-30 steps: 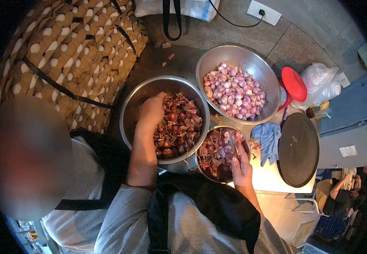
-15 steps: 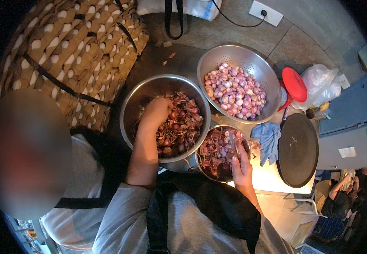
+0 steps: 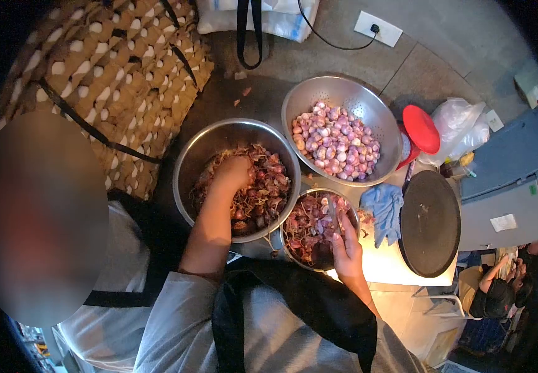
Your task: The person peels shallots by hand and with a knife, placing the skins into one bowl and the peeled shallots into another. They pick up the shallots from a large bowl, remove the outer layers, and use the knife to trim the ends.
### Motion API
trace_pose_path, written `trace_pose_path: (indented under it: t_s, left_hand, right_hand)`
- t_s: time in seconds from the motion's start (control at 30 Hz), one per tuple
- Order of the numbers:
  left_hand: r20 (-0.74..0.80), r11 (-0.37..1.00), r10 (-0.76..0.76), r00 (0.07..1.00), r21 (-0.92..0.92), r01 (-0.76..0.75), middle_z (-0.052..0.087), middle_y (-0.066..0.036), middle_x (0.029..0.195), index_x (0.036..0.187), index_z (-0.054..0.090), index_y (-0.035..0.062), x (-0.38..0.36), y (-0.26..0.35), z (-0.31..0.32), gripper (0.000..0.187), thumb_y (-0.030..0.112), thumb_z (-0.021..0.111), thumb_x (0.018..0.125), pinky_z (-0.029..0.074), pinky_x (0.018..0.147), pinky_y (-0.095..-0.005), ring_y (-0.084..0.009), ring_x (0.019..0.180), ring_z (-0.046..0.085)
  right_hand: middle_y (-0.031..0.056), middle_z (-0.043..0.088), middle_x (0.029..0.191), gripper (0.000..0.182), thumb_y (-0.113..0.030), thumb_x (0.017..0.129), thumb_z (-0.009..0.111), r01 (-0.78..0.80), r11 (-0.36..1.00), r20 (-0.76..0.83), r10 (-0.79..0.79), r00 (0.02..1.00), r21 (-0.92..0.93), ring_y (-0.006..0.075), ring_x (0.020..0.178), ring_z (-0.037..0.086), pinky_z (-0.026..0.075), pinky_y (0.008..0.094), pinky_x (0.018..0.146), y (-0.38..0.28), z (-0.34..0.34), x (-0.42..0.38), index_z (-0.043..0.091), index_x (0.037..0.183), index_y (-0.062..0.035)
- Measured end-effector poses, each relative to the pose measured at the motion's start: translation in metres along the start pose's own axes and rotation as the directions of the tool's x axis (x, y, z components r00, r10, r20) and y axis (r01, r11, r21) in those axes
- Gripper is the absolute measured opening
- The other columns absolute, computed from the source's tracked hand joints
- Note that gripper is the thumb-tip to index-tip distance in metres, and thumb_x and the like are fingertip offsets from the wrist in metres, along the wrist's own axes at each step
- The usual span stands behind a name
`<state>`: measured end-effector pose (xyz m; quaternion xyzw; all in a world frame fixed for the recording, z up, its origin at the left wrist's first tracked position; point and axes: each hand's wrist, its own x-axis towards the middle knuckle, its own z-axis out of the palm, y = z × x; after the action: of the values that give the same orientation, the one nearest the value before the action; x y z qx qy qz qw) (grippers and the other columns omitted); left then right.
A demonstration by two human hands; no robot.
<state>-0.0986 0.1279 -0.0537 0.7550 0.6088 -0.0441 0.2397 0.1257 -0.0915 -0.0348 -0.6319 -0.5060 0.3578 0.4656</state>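
Observation:
My left hand [image 3: 235, 173] reaches down into a large steel bowl [image 3: 185, 205] of unpeeled red shallots [image 3: 273, 185] with dry skins and roots. Its fingers are bent away from view, so what they hold is hidden. My right hand [image 3: 347, 250] grips a knife [image 3: 333, 212], its blade pointing up over a smaller steel pot [image 3: 357, 219]. Inside that pot lie loose shallot skins [image 3: 306, 224] and trimmings. Beyond it, a steel colander [image 3: 368, 109] holds a heap of peeled pinkish shallots [image 3: 337, 140].
A blue cloth [image 3: 382, 211] and a round black board [image 3: 430, 224] lie to the right. Behind are a red-lidded container [image 3: 421, 129] and a plastic bag [image 3: 458, 124]. Stacked egg trays [image 3: 107, 81] stand at left, beside another person [image 3: 117, 248]. Another person [image 3: 496, 292] sits far right.
The view has shifted slightly, moving the bowls a little left and down. My left hand stays in the shallots, and my right hand keeps the knife over the small pot.

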Motion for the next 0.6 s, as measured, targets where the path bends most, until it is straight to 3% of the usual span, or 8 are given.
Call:
trace_pose_path:
  t_s: [0.1, 0.2, 0.3, 0.4, 0.53, 0.6]
  left_hand:
    - [-0.143, 0.913, 0.132, 0.981, -0.367, -0.177, 0.062, -0.009, 0.087, 0.097, 0.059, 0.0082, -0.007, 0.004, -0.009, 0.028, 0.008, 0.066, 0.070, 0.045, 0.078, -0.0328, -0.0211, 0.083, 0.059]
    - [-0.264, 0.595, 0.269, 0.926, -0.711, -0.376, 0.060, -0.005, 0.088, 0.100, 0.055, 0.0051, -0.013, 0.011, -0.015, 0.029, 0.003, 0.062, 0.072, 0.047, 0.073, -0.0295, -0.0172, 0.080, 0.058]
    - [-0.083, 0.229, 0.309, 0.947, -0.960, -0.159, 0.060, -0.004, 0.092, 0.104, 0.052, 0.0032, -0.023, 0.021, -0.031, 0.030, 0.002, 0.059, 0.075, 0.047, 0.071, -0.0268, -0.0162, 0.083, 0.058]
    - [-0.110, 0.018, 0.405, 0.908, -0.992, -0.128, 0.059, -0.005, 0.092, 0.107, 0.051, 0.0047, -0.036, 0.030, -0.036, 0.032, 0.002, 0.057, 0.076, 0.047, 0.070, -0.0253, -0.0148, 0.085, 0.058]
    - [-0.209, -0.129, 0.539, 0.816, -0.978, -0.164, 0.059, -0.005, 0.092, 0.107, 0.050, 0.0030, -0.053, 0.057, -0.043, 0.032, 0.004, 0.058, 0.076, 0.047, 0.072, -0.0250, -0.0139, 0.085, 0.058]
    - [-0.158, -0.103, 0.562, 0.812, -0.987, -0.120, 0.058, -0.005, 0.093, 0.105, 0.051, 0.0017, -0.060, 0.071, -0.043, 0.029, 0.006, 0.059, 0.077, 0.047, 0.072, -0.0239, -0.0120, 0.082, 0.056]
  right_hand:
    - [0.0190, 0.042, 0.126, 0.044, -0.013, 0.087, 0.044, 0.066, 0.996, -0.011, -0.066, 0.998, -0.053, 0.0273, 0.119, 0.038, 0.027, 0.0316, 0.098, 0.001, 0.000, 0.002, 0.033, 0.127, 0.0016]
    - [0.0193, 0.042, 0.126, 0.045, -0.012, 0.086, 0.044, 0.050, 0.993, 0.015, -0.049, 0.999, -0.110, 0.0276, 0.119, 0.039, 0.027, 0.0315, 0.098, -0.017, -0.003, 0.001, 0.033, 0.128, 0.0008]
    - [0.0198, 0.042, 0.125, 0.045, -0.012, 0.086, 0.045, 0.065, 0.989, 0.023, -0.063, 0.998, -0.134, 0.0280, 0.118, 0.039, 0.028, 0.0316, 0.097, -0.028, -0.004, 0.002, 0.033, 0.128, 0.0001]
    - [0.0201, 0.042, 0.125, 0.045, -0.011, 0.086, 0.044, 0.093, 0.987, 0.029, -0.090, 0.996, -0.130, 0.0278, 0.117, 0.040, 0.028, 0.0314, 0.097, -0.029, -0.004, 0.005, 0.033, 0.128, -0.0002]
    - [0.0203, 0.041, 0.126, 0.045, -0.010, 0.086, 0.044, 0.063, 0.995, 0.032, -0.061, 0.998, -0.083, 0.0272, 0.118, 0.038, 0.027, 0.0317, 0.098, -0.002, -0.002, 0.004, 0.033, 0.128, 0.0003]
    - [0.0198, 0.040, 0.127, 0.045, -0.010, 0.086, 0.044, 0.102, 0.991, 0.027, -0.100, 0.995, -0.090, 0.0265, 0.120, 0.036, 0.025, 0.0318, 0.099, 0.000, -0.002, 0.006, 0.033, 0.128, 0.0017]
